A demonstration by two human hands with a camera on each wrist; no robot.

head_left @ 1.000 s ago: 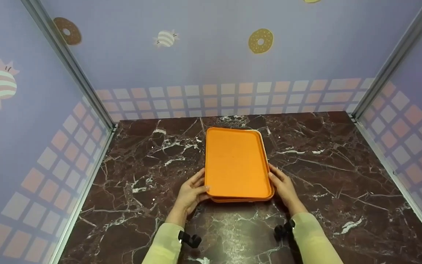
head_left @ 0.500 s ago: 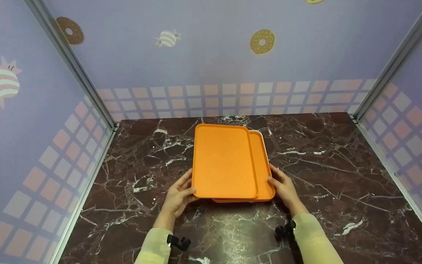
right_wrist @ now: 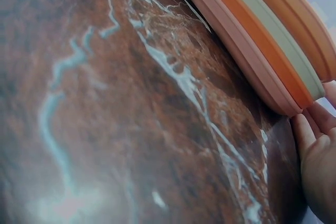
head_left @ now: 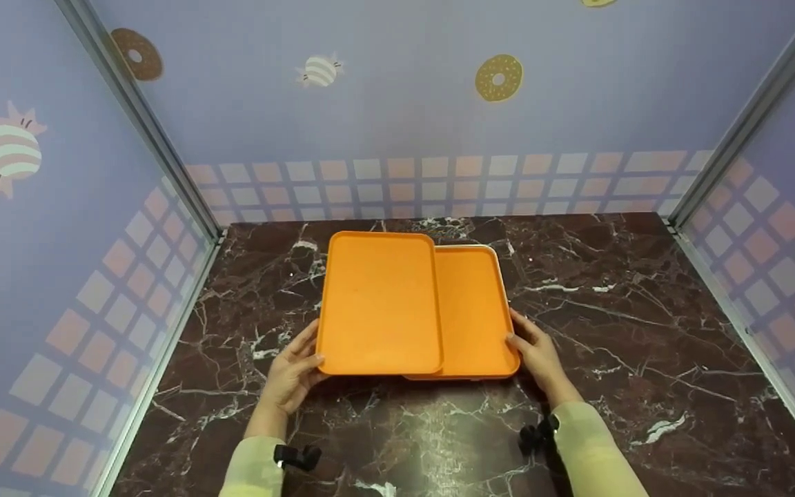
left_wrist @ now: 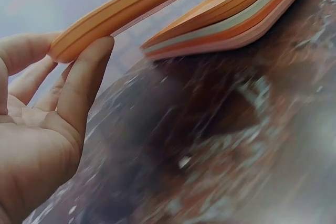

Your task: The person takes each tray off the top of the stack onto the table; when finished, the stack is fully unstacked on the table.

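Observation:
My left hand [head_left: 288,381] pinches the near left corner of an orange rectangular tray [head_left: 380,304], thumb on the rim and fingers under it. In the left wrist view this tray [left_wrist: 126,11] is raised and apart from the stack beside it. The stack of trays [head_left: 477,310] lies to the right, partly covered by the raised tray in the head view. Its edges show orange, pale grey-green, darker orange and pink layers in the right wrist view. My right hand [head_left: 541,360] holds the stack at its near right corner, thumb on the top rim.
The trays are over a dark red-brown marbled table [head_left: 611,331] with white veins. Lilac panels [head_left: 397,117] with printed sweets and tiles enclose the back and both sides. A black strap device [head_left: 297,457] sits on each wrist.
The top orange tray has slid left off the stack with my left hand, baring more of the orange tray beneath. My right hand and the stack stay in place.

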